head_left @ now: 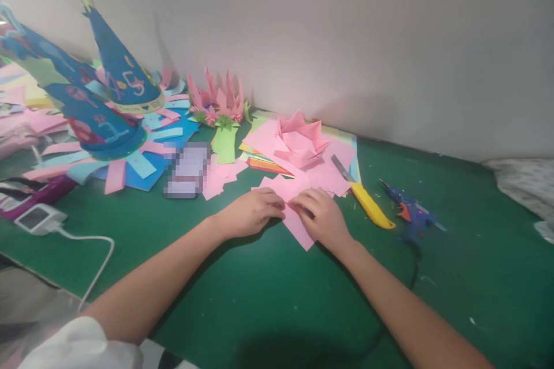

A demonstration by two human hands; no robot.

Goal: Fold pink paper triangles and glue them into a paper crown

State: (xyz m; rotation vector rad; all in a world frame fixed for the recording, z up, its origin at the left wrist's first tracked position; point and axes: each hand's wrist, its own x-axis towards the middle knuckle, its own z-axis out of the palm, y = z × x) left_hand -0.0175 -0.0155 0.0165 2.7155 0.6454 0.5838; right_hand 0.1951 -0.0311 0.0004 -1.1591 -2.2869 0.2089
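My left hand (255, 213) and my right hand (320, 216) meet over a piece of pink paper (299, 232) on the green table. Fingers of both hands are bent and pinch the paper near its upper part, close together. One corner of the sheet points toward me. Just behind my hands lie more pink paper pieces (281, 183). Past them, a folded pink paper crown shape (300, 138) sits on a stack of coloured sheets. To the right of my right hand lies a yellow utility knife (370, 203) with its blade out.
A blue glue gun (413, 213) with a dark cord lies at right. Blue paper cone hats (125, 72) with pink and blue strips stand at left, near a pink paper crown (219, 101). A blurred phone (188, 170), a white charger (38, 219) and bundled cloth (519, 184) are around.
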